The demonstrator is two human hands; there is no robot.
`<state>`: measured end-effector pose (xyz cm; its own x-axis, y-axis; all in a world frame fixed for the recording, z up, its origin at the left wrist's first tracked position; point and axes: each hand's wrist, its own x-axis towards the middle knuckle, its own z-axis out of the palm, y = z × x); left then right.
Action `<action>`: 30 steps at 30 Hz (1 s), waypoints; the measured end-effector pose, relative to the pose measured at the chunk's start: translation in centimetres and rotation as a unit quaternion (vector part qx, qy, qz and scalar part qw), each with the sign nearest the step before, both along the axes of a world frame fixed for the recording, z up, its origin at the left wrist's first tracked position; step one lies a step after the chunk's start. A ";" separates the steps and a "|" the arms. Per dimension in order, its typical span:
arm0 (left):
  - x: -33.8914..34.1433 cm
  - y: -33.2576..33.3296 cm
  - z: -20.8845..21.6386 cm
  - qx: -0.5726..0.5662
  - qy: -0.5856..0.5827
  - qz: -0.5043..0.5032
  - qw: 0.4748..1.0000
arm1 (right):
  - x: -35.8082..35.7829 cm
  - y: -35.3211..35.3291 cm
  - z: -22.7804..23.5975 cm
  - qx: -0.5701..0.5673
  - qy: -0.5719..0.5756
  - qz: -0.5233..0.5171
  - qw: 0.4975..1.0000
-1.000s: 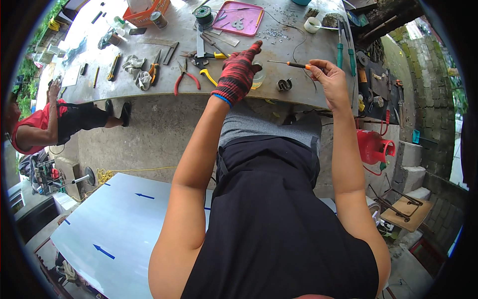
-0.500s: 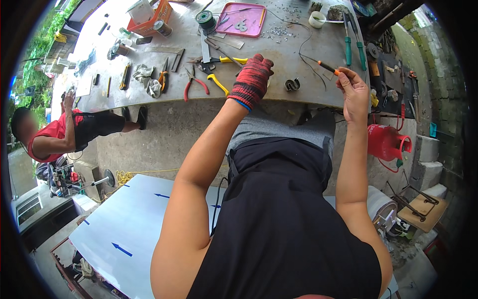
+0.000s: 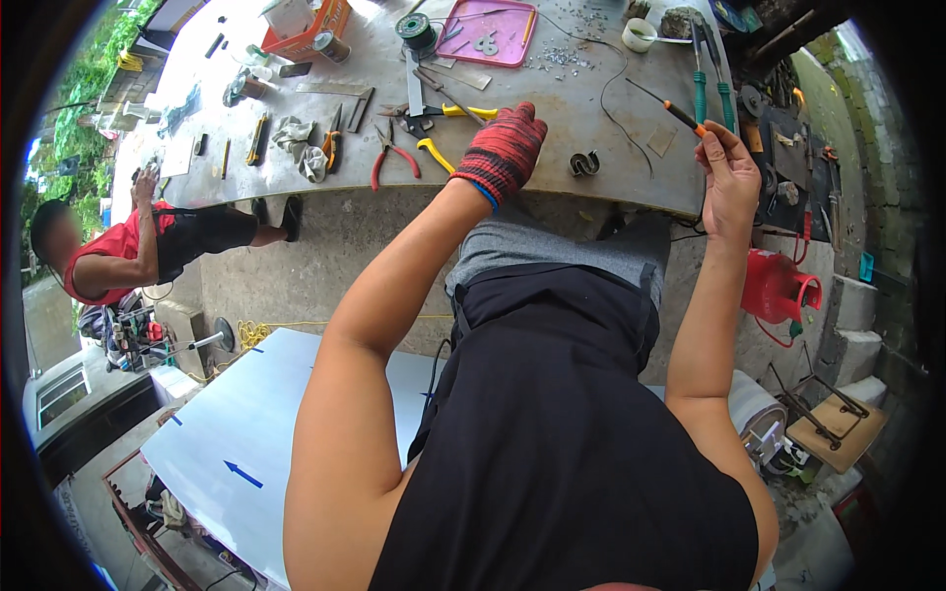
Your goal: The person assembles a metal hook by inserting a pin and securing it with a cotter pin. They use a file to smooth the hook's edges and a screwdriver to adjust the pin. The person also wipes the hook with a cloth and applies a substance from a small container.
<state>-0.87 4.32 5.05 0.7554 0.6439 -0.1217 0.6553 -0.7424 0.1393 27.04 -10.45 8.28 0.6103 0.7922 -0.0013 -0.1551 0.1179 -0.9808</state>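
My left hand (image 3: 501, 150), in a red and black knitted glove, is closed in a fist over the near part of the metal table (image 3: 552, 118). Whatever it may hold is hidden. Beside it lie yellow-handled snips (image 3: 435, 155) and a thin rod (image 3: 453, 99) whose end points at the glove. My bare right hand (image 3: 731, 182) pinches the end of a slim screwdriver (image 3: 682, 116) with a black and orange handle, its long shaft pointing away to the left. Between my hands, a dark curled S-shaped metal piece (image 3: 584, 164) sits near the table edge.
Red-handled pliers (image 3: 393, 158), orange-handled pliers (image 3: 332, 148) and a crumpled cloth (image 3: 296, 143) lie leftward. Farther back are a wire spool (image 3: 415, 33) and a pink tray (image 3: 507, 54). Green-handled cutters (image 3: 700, 94) rest right. A red gas cylinder (image 3: 778, 286) and another person (image 3: 108, 246) flank the table.
My right hand has moved rightward with the screwdriver, toward the green-handled cutters. The gloved left hand stays closed in about the same place. The whole view has shifted slightly.
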 end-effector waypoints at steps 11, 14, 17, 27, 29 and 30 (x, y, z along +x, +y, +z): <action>-1.6 -0.6 -2.2 -0.059 -0.356 0.056 0.931 | -2.3 -1.5 -0.1 0.011 0.011 -0.011 1.000; -1.9 -0.6 -3.6 -0.149 -0.439 0.143 0.874 | -2.5 -2.2 0.0 0.002 0.007 -0.011 1.000; -2.3 -1.1 -6.0 -0.192 -0.488 0.154 0.838 | -2.8 -2.5 -0.1 -0.004 0.008 -0.014 1.000; -0.4 -1.6 -8.4 -0.176 -0.580 0.181 0.774 | -2.5 -2.4 -0.7 -0.007 0.007 -0.018 1.000; 0.0 -0.9 -8.5 -0.161 -0.574 0.175 0.783 | -2.4 -2.1 -0.9 -0.006 0.006 -0.010 1.000; 0.1 -0.4 -8.9 -0.132 -0.573 0.177 0.790 | -2.5 -1.9 -0.9 -0.005 0.003 -0.007 1.000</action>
